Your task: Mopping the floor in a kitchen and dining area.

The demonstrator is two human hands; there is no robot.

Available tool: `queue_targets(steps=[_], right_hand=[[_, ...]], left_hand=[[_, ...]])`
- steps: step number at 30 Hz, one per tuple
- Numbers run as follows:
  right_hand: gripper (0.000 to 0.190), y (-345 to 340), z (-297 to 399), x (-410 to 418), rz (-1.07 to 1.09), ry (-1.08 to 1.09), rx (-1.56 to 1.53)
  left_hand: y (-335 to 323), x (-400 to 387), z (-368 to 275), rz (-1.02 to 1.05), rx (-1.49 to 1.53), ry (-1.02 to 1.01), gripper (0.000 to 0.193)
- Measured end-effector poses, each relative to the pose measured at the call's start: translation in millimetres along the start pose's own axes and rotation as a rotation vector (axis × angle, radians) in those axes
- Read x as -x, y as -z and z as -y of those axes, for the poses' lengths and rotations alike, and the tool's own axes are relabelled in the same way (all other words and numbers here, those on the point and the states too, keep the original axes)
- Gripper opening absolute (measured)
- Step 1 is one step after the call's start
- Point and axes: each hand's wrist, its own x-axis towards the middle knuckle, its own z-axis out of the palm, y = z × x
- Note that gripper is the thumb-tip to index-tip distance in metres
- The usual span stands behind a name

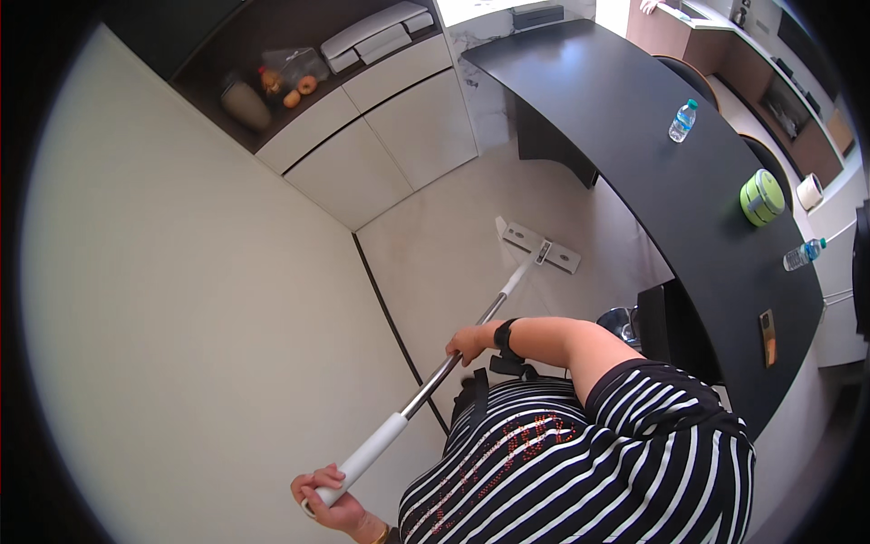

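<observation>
A flat mop runs diagonally across the view, its pale rectangular head (pixel 564 258) resting on the light tiled floor (pixel 435 238). Part of a white cloth or pad edge shows at the head's left end. My right hand (pixel 467 345), with a black watch on the wrist, grips the steel pole (pixel 435 381) about midway. At the near end, my left hand (pixel 329 496) is wrapped around the white handle grip (pixel 370 449). The fingers of the left hand curl over the end of the grip.
A long dark table (pixel 632 136) curves along the right, bearing two water bottles (pixel 682 121), a green lunch box (pixel 762 198) and a phone (pixel 767 338). White cabinets (pixel 380 136) close off the far side. A pale wall panel (pixel 204 306) stands left. Another person's hand (pixel 650 6) rests on a far counter.
</observation>
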Motion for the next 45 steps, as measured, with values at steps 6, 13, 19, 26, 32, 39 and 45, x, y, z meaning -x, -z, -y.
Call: queue_targets(steps=[6,13,19,26,32,39,45], right_hand=[[0.031,58,-20,-14,0.061,0.002,-0.192],[0.037,144,-76,-45,-0.008,-0.116,-0.238],[0.03,208,-104,-53,-0.436,-0.156,-0.217],[0.026,270,-164,-24,-0.643,-0.437,-0.137],[0.019,315,-241,6,-0.858,-0.539,-0.179],[0.012,366,-328,27,-1.095,-0.742,-0.237],[0.009,422,-364,3,-1.163,-0.826,-0.308]], left_hand=[[-36,-70,18,-0.04,0.027,-0.107,0.024],[-123,-214,45,-0.043,0.137,-0.093,0.021],[-203,-316,62,0.437,0.216,-0.169,0.019],[-288,-366,109,0.764,0.302,-0.163,0.02],[-381,-393,138,0.963,0.298,0.003,0.019],[-525,-418,164,1.197,0.351,0.142,0.033],[-602,-466,170,1.065,0.265,0.127,0.03]])
